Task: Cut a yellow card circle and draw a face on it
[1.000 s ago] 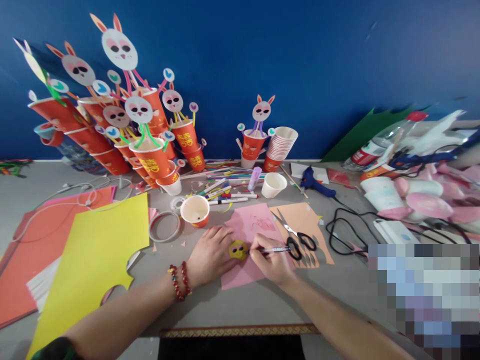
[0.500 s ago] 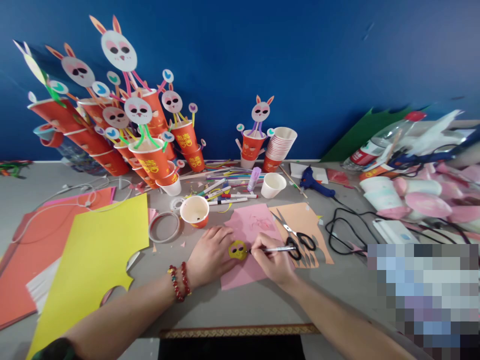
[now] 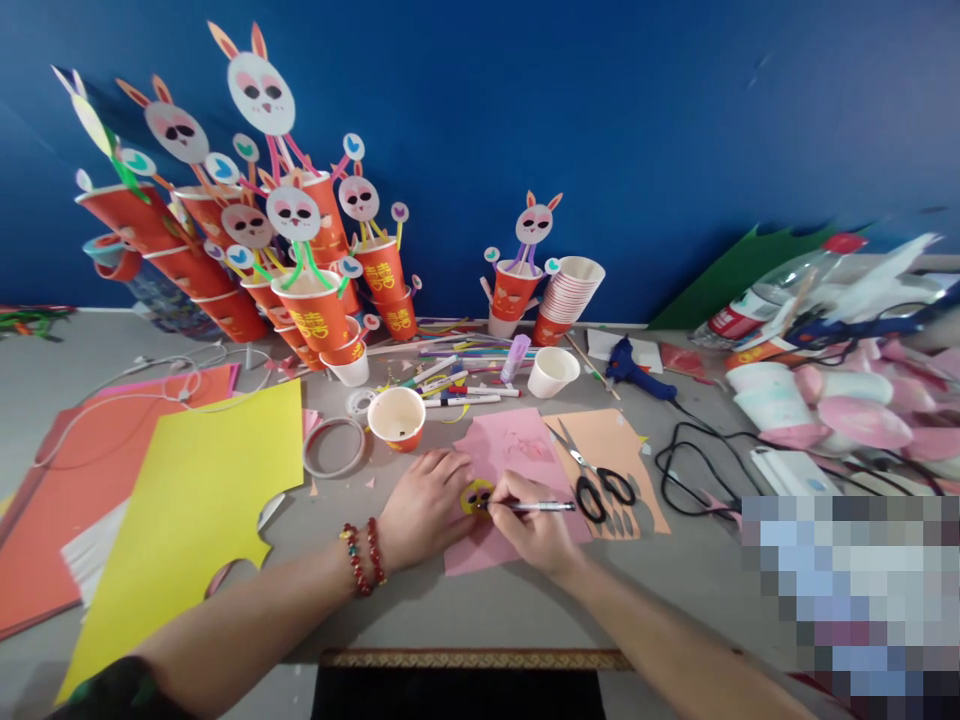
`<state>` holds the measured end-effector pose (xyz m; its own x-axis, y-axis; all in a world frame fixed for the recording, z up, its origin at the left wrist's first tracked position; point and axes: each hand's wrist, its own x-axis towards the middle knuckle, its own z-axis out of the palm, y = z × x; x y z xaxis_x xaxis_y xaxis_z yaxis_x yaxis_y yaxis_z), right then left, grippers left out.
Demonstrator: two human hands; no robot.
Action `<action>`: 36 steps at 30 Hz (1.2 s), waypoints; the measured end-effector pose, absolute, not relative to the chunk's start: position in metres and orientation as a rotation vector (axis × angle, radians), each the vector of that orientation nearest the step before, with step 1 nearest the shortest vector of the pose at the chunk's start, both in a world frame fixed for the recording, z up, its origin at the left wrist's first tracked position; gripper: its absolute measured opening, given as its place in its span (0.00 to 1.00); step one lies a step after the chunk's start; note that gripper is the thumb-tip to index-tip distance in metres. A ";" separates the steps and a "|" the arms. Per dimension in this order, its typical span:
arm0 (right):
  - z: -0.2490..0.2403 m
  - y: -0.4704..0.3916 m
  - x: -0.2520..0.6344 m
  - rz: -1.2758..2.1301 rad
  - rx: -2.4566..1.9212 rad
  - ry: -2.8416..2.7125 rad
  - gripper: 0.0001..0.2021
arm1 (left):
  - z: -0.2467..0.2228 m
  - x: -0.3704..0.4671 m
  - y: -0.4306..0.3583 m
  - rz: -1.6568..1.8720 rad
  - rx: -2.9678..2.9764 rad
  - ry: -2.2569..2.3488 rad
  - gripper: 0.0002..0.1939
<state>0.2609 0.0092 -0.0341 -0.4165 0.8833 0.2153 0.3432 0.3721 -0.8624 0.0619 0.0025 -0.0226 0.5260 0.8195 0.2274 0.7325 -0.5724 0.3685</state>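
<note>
A small round yellow paper face (image 3: pixel 475 496) with dark eyes lies on a pink sheet (image 3: pixel 487 555). Fingers of my left hand (image 3: pixel 426 505) rest spread over its left edge and the sheet. My right hand (image 3: pixel 536 525) is closed around a pen (image 3: pixel 546 507), whose tip is at the face, and covers part of its right side. Black-handled scissors (image 3: pixel 591 470) lie on an orange sheet (image 3: pixel 646 500) just to the right.
Red paper cups with rabbit faces (image 3: pixel 307 310) stand at the back left. An open cup (image 3: pixel 397 418), a white cup (image 3: pixel 553 372), markers (image 3: pixel 442 385) and tape (image 3: pixel 335 447) lie ahead. A blue glue gun (image 3: pixel 637 370) with its cord is right, yellow paper (image 3: pixel 202 500) left.
The view has shifted slightly. My right hand has moved a little left, the pen now reaching over the yellow face. My left hand still rests beside it.
</note>
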 end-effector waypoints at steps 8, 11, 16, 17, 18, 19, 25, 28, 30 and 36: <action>-0.033 0.010 0.260 0.983 -1.034 -1.953 0.08 | -0.022 0.062 0.003 0.577 2.528 1.307 0.15; -0.031 0.009 0.260 0.972 -1.047 -1.967 0.08 | -0.022 0.062 0.003 0.570 2.529 1.304 0.16; -0.032 0.010 0.260 0.976 -1.040 -1.953 0.08 | -0.020 0.062 0.003 0.559 2.526 1.307 0.17; -0.032 0.010 0.260 0.982 -1.039 -1.950 0.08 | -0.019 0.062 0.003 0.561 2.527 1.308 0.16; -0.033 0.010 0.261 0.986 -1.037 -1.951 0.08 | -0.019 0.062 0.003 0.561 2.527 1.309 0.16; -0.033 0.010 0.261 0.988 -1.035 -1.954 0.08 | -0.019 0.062 0.003 0.560 2.526 1.310 0.16; -0.034 0.011 0.261 0.978 -1.030 -1.979 0.09 | -0.020 0.063 0.003 0.551 2.510 1.324 0.15; -0.034 0.011 0.261 1.002 -1.026 -1.981 0.09 | -0.021 0.063 0.003 0.550 2.507 1.322 0.16; -0.033 0.011 0.260 1.010 -1.024 -1.978 0.09 | -0.022 0.062 0.003 0.550 2.511 1.320 0.16; -0.033 0.010 0.261 0.985 -1.040 -1.980 0.09 | -0.020 0.062 0.003 0.526 2.515 1.315 0.17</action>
